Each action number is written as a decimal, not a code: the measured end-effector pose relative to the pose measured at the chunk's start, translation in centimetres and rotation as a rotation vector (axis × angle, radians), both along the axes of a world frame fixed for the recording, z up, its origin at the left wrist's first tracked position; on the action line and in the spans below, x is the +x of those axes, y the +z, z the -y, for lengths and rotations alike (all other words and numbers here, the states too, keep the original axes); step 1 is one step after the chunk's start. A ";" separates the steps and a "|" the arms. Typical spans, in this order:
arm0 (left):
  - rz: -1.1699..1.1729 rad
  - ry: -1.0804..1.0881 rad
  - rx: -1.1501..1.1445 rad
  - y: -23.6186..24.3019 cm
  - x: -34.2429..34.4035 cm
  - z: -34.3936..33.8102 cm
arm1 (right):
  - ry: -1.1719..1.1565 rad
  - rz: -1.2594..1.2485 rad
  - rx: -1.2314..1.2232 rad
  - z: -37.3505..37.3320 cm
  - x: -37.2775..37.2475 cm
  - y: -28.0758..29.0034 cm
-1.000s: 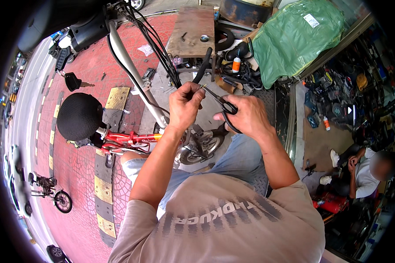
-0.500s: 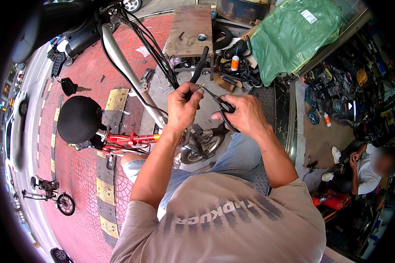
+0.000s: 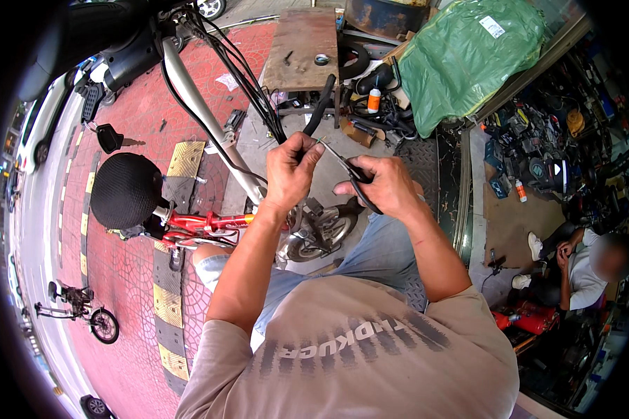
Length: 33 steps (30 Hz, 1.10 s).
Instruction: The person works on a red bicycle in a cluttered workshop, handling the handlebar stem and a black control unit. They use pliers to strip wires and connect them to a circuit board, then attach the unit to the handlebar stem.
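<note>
My left hand (image 3: pixel 291 173) pinches thin wire ends between thumb and forefinger. A thick black cable (image 3: pixel 320 106) rises just beyond its knuckles. In my right hand (image 3: pixel 390 187) is a pair of black-handled scissors (image 3: pixel 343 160), with fingers and thumb at the loops. Their blades point up and left, and the tips lie against the wire (image 3: pixel 321 140) at my left thumb. Whether the blades have gone through the wire is too small to tell. Below both hands, a small wheel (image 3: pixel 324 236) shows between my knees.
A scooter's pale frame tube (image 3: pixel 196 98) and black cables (image 3: pixel 248 84) stand to the left, near a black seat (image 3: pixel 127 190) and hanging keys (image 3: pixel 109 138). Ahead is a wooden bench (image 3: pixel 302 42). Green plastic sheeting (image 3: pixel 461 63) covers something. A seated person (image 3: pixel 581 269) is at right.
The scissors' handles have drawn together, and the blades have closed at the wire. My right hand has tilted slightly, while my left hand stays almost still. A white car moved along the road.
</note>
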<state>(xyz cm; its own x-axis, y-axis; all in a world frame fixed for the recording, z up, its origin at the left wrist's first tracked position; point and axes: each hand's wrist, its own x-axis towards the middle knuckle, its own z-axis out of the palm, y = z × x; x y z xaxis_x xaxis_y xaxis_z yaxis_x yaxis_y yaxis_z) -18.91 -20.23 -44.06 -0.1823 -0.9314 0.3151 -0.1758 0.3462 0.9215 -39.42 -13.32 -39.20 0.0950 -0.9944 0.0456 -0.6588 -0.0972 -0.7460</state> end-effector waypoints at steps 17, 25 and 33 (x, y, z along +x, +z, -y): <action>-0.172 -0.096 0.298 0.3 0.0 0.5 | -0.054 -0.056 -0.094 -0.3 -0.3 0.2; -0.197 -0.193 0.325 0.4 0.3 0.5 | 0.031 -0.191 -0.101 0.2 -0.9 0.8; -0.152 -0.223 0.352 0.7 0.7 0.9 | 0.040 -0.279 -0.096 -0.1 -0.8 2.0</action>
